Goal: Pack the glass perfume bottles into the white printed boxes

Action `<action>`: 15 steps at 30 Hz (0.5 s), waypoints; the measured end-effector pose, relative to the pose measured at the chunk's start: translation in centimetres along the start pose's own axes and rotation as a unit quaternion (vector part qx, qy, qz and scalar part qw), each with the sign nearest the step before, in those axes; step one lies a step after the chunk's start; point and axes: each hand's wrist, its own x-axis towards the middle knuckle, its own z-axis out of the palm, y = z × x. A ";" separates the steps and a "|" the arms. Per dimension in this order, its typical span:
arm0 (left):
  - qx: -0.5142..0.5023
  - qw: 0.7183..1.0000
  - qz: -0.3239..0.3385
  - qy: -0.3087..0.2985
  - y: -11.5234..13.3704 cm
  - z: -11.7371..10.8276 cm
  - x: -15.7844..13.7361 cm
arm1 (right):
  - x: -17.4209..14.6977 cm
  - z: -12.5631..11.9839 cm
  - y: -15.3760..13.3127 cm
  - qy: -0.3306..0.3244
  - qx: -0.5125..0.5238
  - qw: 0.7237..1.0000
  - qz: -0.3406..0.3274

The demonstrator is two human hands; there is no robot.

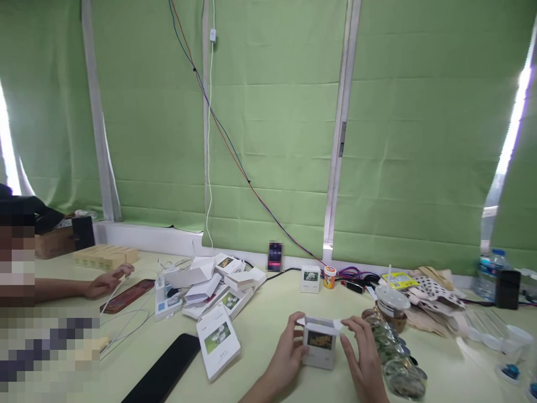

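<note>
A small white cardboard box with a picture of yellow flowers stands upright on the table in front of me, its top open and side flaps sticking out. My left hand grips its left side, thumb near the front and fingers at the top flap. On the other side, my right hand has its thumb and fingers apart, fingertips close to the right flap; whether they touch it I cannot tell. The box's inside is hidden from me. A flat white carton with a white-flower picture lies left of my hands.
Flattened white cartons are piled behind left, near a power strip. A black phone lies at front left. Wrapped packs are right of my hand. A closed white box stands behind. Another person's hand rests at left.
</note>
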 end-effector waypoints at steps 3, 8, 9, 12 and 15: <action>0.021 0.999 0.028 -0.016 0.4 -0.1 -0.2 | -0.1 0.4 -0.1 -0.025 0.029 0.999 -0.002; 0.077 0.994 0.066 -0.045 1.3 0.0 0.0 | -0.2 0.9 -0.3 -0.053 0.059 0.997 0.013; 0.087 0.993 0.066 -0.047 1.4 0.0 0.0 | -0.2 0.9 -0.3 -0.060 0.062 0.996 0.018; 0.097 0.992 0.065 -0.042 1.3 0.0 0.1 | 0.2 0.7 -0.5 -0.086 0.079 0.993 0.025; 0.092 0.993 0.069 -0.034 1.0 0.0 0.1 | 0.5 0.5 -0.8 -0.124 0.119 0.985 0.030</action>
